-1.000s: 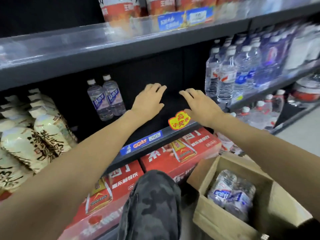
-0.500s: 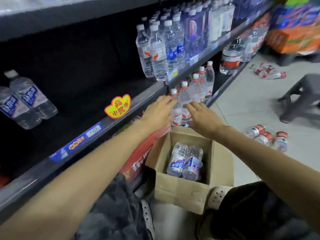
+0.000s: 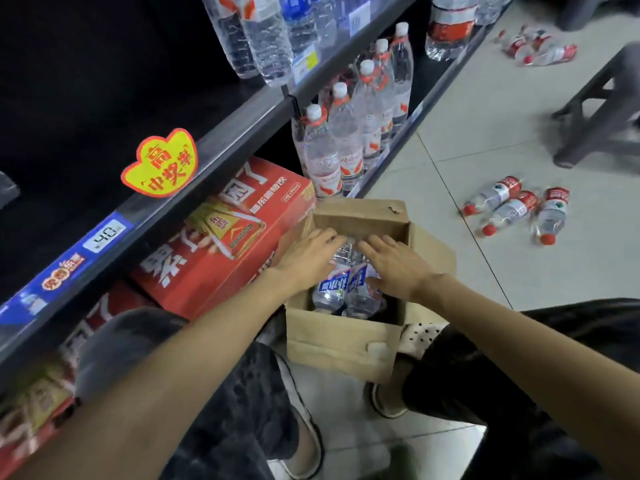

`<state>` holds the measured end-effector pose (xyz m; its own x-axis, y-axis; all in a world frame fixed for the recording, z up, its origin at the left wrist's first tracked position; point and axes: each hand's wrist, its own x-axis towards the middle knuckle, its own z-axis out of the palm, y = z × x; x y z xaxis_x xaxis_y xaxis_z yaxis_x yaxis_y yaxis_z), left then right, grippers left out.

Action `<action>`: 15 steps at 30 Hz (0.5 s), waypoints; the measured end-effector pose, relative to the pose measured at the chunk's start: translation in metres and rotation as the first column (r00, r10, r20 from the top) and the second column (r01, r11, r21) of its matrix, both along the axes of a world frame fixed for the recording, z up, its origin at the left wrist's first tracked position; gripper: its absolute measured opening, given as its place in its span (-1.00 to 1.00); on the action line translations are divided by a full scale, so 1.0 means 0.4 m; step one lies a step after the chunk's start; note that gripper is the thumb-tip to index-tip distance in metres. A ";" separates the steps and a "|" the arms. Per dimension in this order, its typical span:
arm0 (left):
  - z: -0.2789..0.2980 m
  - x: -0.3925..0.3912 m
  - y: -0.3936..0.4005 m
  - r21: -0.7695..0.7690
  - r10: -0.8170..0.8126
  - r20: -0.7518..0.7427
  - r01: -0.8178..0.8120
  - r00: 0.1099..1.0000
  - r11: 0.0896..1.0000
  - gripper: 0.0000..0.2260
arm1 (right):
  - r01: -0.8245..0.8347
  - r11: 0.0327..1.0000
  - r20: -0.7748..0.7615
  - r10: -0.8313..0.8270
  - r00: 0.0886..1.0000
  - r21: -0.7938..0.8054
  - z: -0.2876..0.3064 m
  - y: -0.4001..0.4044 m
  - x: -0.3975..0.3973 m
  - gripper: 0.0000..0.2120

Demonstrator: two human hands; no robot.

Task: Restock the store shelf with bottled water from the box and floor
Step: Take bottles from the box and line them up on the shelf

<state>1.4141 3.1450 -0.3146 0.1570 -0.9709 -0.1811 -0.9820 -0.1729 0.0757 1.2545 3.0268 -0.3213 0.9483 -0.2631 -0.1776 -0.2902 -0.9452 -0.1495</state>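
Left hand (image 3: 306, 256) and right hand (image 3: 394, 263) reach into the open cardboard box (image 3: 341, 344) on the floor, fingers extended and lying on the blue-labelled water bottles (image 3: 341, 289) inside; contact looks likely, but no curled grip is visible on either side, and fingertip detail is blurred. Box sits between the person's knees, just beside the red cartons (image 3: 225, 233) under the dark shelf (image 3: 221, 133). Shelf space above the yellow promo tag (image 3: 161, 164) is bare. Three red-capped bottles (image 3: 516, 209) lie on the tiled floor (image 3: 467, 140) to the right, well apart from the box.
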 end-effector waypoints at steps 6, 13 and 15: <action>-0.059 0.025 0.029 0.200 -0.191 0.046 0.179 0.980 0.963 -0.56 | -0.229 0.972 -0.075 0.233 0.970 0.056 -0.044 0.003 -0.005 -0.44; -0.078 0.059 0.001 0.348 -0.365 0.060 0.323 0.929 0.880 -0.40 | -0.397 0.906 -0.214 0.421 0.882 0.145 -0.083 0.019 0.014 -0.62; -0.086 0.056 -0.006 0.334 -0.387 0.037 0.353 0.922 0.874 -0.41 | -0.425 0.892 -0.262 0.452 0.853 0.155 -0.093 0.027 0.028 -0.58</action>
<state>1.4365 3.1426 -0.3488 -0.1691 -0.8558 -0.4889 -0.9782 0.2062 -0.0227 1.2656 3.0377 -0.3586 0.8665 0.1974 -0.4584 0.1088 -0.9711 -0.2125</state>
